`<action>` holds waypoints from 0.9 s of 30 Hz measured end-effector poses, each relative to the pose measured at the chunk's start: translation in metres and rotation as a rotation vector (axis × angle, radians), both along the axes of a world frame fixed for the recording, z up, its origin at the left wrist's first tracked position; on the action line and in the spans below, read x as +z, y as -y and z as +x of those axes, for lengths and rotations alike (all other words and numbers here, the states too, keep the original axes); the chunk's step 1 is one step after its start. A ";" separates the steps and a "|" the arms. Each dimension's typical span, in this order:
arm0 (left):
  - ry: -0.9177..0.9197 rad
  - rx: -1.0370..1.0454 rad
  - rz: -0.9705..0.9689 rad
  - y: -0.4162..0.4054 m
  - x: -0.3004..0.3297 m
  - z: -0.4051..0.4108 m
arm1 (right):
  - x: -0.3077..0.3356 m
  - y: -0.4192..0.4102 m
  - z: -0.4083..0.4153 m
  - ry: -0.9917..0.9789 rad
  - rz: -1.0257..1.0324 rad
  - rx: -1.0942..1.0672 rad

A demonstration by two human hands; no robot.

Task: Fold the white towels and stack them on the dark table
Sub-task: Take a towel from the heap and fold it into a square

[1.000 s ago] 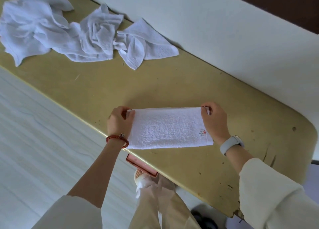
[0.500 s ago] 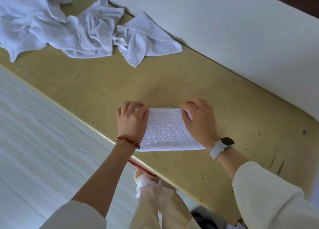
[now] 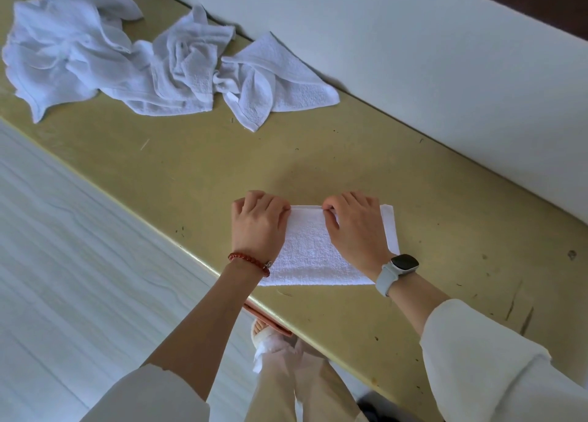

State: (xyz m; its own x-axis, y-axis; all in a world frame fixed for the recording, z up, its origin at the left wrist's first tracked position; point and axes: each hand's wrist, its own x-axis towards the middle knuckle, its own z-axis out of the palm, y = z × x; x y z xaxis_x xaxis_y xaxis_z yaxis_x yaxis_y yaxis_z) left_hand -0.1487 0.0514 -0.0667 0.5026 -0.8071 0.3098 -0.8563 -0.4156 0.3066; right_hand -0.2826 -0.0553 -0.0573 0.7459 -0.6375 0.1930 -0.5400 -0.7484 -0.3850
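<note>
Folded towel (image 3: 313,256) lies flat on yellow surface (image 3: 445,246), near front edge, so it stays neat. Left hand (image 3: 257,227) and right hand (image 3: 356,230) sit on top, side by side, fingers curled over far edge, pinching fold. More towels (image 3: 152,62) lie crumpled far left, waiting.

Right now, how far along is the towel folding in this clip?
Early. No finished stack shows in this view. In hand: one folded towel lies on the yellowish table, the left hand and right hand holding its far edge. Left: the crumpled towel pile at the table's far left, untouched, then stacking.
</note>
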 end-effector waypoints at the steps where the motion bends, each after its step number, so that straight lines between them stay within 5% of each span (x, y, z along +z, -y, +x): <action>1: -0.004 0.005 0.011 0.001 0.001 0.000 | 0.001 0.001 0.001 0.003 0.006 -0.004; 18: -0.078 0.054 0.243 0.018 0.007 0.003 | -0.011 0.009 0.014 -0.037 -0.011 -0.025; 27: -0.037 0.062 0.084 -0.018 0.013 -0.015 | -0.004 -0.010 -0.011 0.043 -0.162 0.146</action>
